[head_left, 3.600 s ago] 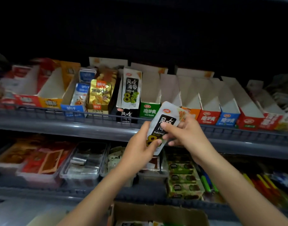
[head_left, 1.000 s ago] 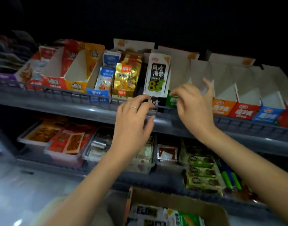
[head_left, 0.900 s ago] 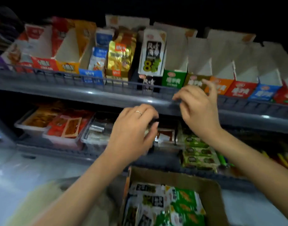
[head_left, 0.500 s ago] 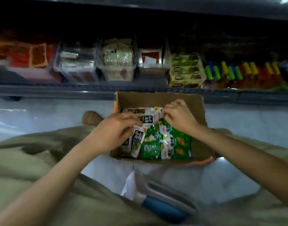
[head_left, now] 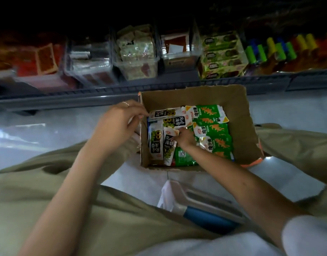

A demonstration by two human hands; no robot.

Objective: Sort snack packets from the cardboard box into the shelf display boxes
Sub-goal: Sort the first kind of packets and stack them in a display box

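Observation:
An open cardboard box [head_left: 239,109] stands on the pale floor between my knees. White-and-black snack packets [head_left: 155,143] fill its left half and green packets [head_left: 214,134] its right half. My right hand [head_left: 185,139] is down inside the box, its fingers pinched on the top edge of one white-and-black packet [head_left: 168,143]. My left hand [head_left: 119,122], with a ring on it, curls at the box's left wall, fingertips touching another white-and-black packet [head_left: 164,114]; whether it grips anything is unclear. The shelf display boxes are out of view.
The lower shelf runs across the top, holding clear bins [head_left: 136,52] of snacks, green cartons [head_left: 222,54] and coloured tubes [head_left: 270,48]. Its grey rail [head_left: 66,100] sits just behind the box. A white and blue object [head_left: 209,218] lies on the floor by my lap.
My view dropped from the upper shelf to the box on the floor. Both hands came down from the shelf; the right went into the packets and the left moved to the box's left wall.

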